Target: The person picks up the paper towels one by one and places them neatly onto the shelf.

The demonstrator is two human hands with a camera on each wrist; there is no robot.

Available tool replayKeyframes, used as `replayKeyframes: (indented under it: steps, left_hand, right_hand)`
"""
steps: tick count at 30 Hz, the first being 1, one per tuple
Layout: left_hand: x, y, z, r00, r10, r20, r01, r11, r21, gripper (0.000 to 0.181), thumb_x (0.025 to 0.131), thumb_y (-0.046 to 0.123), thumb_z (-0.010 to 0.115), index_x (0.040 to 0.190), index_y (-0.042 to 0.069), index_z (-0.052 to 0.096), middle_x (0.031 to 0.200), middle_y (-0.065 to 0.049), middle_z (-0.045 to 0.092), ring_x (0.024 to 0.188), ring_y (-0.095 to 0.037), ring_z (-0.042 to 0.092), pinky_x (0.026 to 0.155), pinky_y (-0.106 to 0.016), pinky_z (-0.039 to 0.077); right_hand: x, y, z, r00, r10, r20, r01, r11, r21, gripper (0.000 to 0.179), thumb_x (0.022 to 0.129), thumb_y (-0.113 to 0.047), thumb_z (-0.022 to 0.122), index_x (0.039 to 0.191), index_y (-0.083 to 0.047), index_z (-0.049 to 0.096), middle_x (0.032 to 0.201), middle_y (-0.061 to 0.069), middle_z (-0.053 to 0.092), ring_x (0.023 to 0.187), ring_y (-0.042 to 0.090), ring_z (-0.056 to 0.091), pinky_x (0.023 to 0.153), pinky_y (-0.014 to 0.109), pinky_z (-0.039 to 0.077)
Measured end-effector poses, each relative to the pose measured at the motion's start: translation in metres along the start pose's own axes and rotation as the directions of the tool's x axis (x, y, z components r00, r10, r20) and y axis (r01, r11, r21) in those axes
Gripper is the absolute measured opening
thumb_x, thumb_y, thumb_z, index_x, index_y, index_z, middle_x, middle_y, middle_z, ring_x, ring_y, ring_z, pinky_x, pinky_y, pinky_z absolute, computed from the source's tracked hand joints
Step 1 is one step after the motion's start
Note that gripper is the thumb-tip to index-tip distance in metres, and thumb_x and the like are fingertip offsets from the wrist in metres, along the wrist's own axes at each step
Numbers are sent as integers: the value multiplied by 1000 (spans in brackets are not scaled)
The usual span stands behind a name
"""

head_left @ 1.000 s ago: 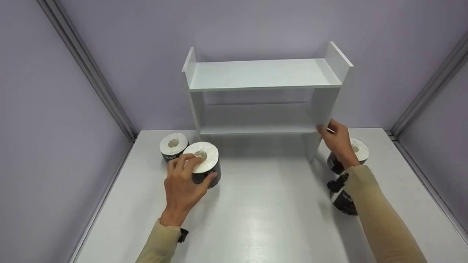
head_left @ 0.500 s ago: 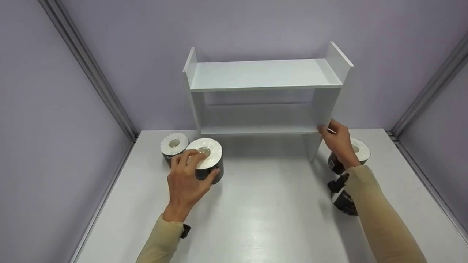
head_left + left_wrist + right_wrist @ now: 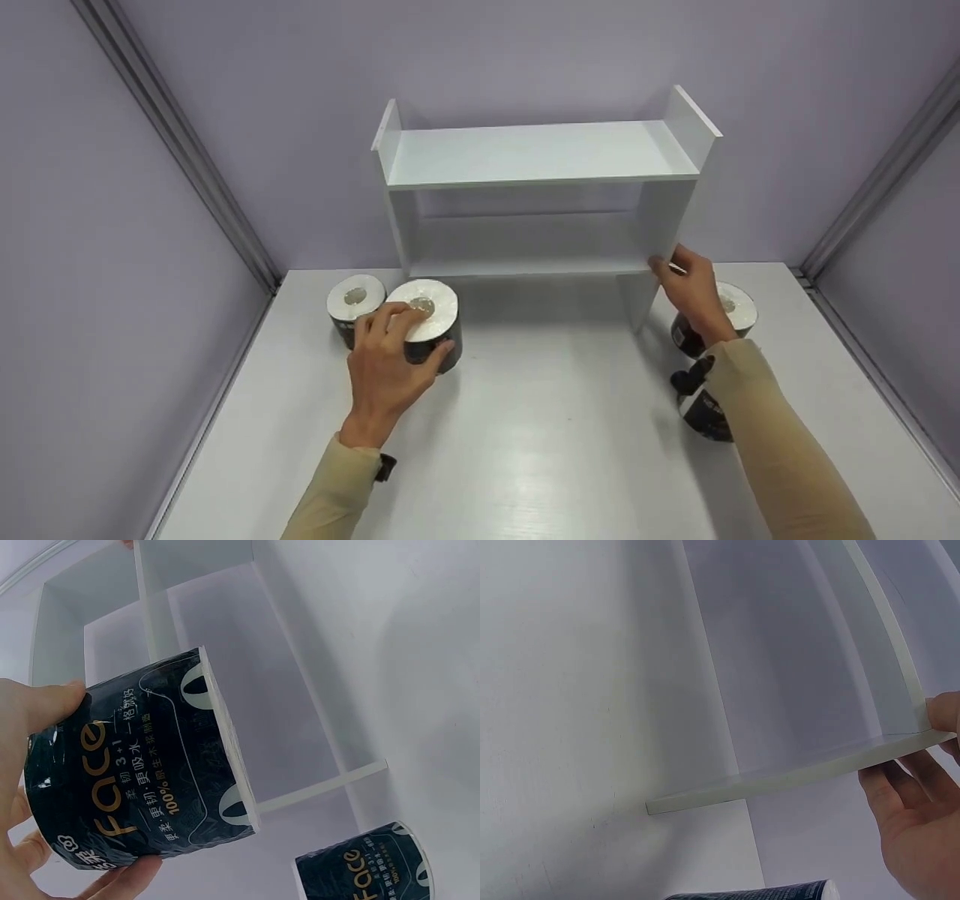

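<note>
By the desk's (image 3: 517,412) back edge, left hand (image 3: 386,367) grips black-wrapped, cylindrical paper roll (image 3: 441,321), right hand (image 3: 690,289) white board shelf (image 3: 525,245); positioning apparently needs steadiness next.

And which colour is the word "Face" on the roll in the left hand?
On this roll, "Face" is golden orange, clearest in the left wrist view.

white shelf (image 3: 536,240) | upright, two boards | paper roll (image 3: 142,765) | dark wrapper, white end up, held near shelf's left end

Your right hand (image 3: 921,823) pinches the white side panel (image 3: 795,775) where it meets the shelf board (image 3: 889,619) — a dark-wrapped roll (image 3: 769,894) shows partly below.
</note>
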State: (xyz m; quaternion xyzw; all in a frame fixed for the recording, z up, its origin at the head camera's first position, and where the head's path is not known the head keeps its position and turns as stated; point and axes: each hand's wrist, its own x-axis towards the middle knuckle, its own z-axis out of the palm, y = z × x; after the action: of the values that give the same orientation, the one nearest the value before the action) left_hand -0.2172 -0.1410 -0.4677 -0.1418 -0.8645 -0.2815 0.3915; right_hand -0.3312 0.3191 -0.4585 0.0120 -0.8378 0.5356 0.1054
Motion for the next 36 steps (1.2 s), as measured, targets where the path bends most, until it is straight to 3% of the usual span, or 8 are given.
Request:
replayKeyframes:
  steps: [6,16,31,36]
  left_hand:
    - [6,1,-1,1000,-7,3,7,1000,5,52,73,41,100,114,19,77,121,-5,70,110,-35,61,79,-53,61]
    - [16,6,-2,1000,-15,1,15,1000,16,51,74,41,99,115,19,76,120,-6,69,109,-35,61,71,-54,61]
    - [27,16,-1,1000,6,8,-6,1000,1,51,77,44,97,117,19,76,120,-8,69,108,-37,60,79,-54,59]
    - [30,19,0,1000,9,6,-9,1000,7,50,77,44,96,116,20,76,119,-6,69,107,-37,60,74,-53,60]
  right_hand:
    - [1,-1,2,1000,-20,2,20,1000,-6,55,108,-26,59,157,-2,51,158,21,54,147,39,53,122,52,43]
    - [3,-3,4,999,-35,13,35,999,14,53,110,-22,58,159,-4,50,159,21,52,149,38,50,123,52,43]
    - [0,-5,2,1000,-22,10,22,1000,3,54,109,-27,59,158,-4,52,159,20,54,148,38,51,123,53,43]
    - [-1,-5,1,1000,-21,13,21,1000,13,53,109,-26,59,157,-4,52,158,20,55,147,38,52,123,53,43]
